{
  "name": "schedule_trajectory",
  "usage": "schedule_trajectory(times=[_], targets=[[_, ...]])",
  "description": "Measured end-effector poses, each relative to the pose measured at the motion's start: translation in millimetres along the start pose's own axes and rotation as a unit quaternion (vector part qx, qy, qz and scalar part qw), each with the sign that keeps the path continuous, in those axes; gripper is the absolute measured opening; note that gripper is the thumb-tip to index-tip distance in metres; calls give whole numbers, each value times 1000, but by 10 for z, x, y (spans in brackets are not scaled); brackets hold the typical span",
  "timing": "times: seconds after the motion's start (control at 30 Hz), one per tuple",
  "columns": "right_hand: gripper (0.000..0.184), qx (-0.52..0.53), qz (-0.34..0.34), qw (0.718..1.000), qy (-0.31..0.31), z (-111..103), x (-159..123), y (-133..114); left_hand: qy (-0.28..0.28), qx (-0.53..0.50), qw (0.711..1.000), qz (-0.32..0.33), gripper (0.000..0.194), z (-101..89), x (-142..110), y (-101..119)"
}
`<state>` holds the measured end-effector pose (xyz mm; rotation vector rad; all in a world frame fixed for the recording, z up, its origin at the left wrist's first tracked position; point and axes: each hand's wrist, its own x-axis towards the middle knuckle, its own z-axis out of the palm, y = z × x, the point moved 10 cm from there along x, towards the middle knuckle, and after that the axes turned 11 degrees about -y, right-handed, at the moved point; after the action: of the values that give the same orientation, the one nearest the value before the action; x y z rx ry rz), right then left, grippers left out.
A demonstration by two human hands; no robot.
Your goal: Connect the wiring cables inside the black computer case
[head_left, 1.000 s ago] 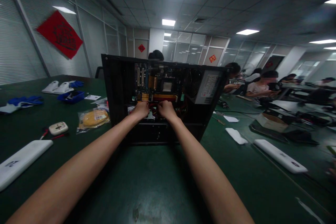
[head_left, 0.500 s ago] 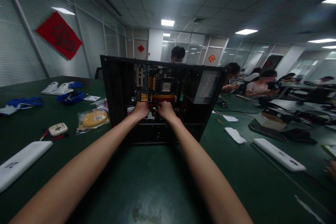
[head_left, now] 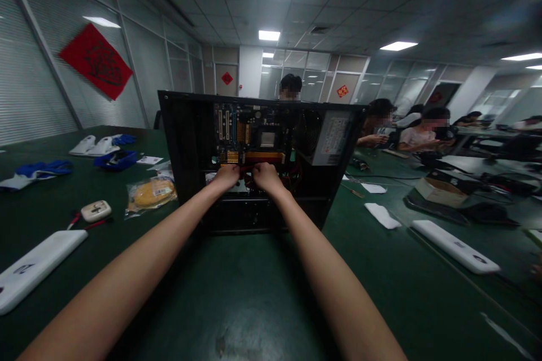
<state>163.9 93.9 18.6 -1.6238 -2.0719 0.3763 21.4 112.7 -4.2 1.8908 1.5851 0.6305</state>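
Observation:
An open black computer case (head_left: 184, 146) stands upright on the green table, its inside facing me. Within it are a motherboard (head_left: 249, 138), an orange memory stick (head_left: 265, 157), and a power supply (head_left: 337, 138) with a fan at the upper right. Just below the board, my left hand (head_left: 228, 175) is closed with its fingers curled. Close beside it, my right hand (head_left: 266, 175) is closed too. A dark red cable (head_left: 248, 168) runs between the two hands, and both seem to pinch it. Their fingertips are partly hidden. More loose wires hang behind and right of my hands.
A bagged yellow coil (head_left: 153, 192), a beige box (head_left: 96, 211), a white power bank (head_left: 38, 268) and a blue tray (head_left: 115, 159) lie left. To the right are another white power bank (head_left: 455, 245), crumpled paper (head_left: 382, 215) and a cardboard box (head_left: 440, 190). People sit beyond.
My hands stay at nearly the same place in the case, with the red cable now showing more between them. The view has shifted slightly.

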Motion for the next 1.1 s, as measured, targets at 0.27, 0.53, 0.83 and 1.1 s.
schedule_trajectory(times=[0.27,0.53,0.83,1.1], targets=[[42,269,-42,962,6,24,-9,146,32,-180,979,84,41,-136,-155,67],[45,478,-168,862,-5,-378,-268,-93,-4,-216,947,237,42,-385,-487,646],[44,360,-206,910,13,-701,-476,-330,54,-156,951,262,31,-619,-732,926],[30,293,-304,888,183,-1316,-957,-748,234,-121,888,378,21,-984,-1467,1391]])
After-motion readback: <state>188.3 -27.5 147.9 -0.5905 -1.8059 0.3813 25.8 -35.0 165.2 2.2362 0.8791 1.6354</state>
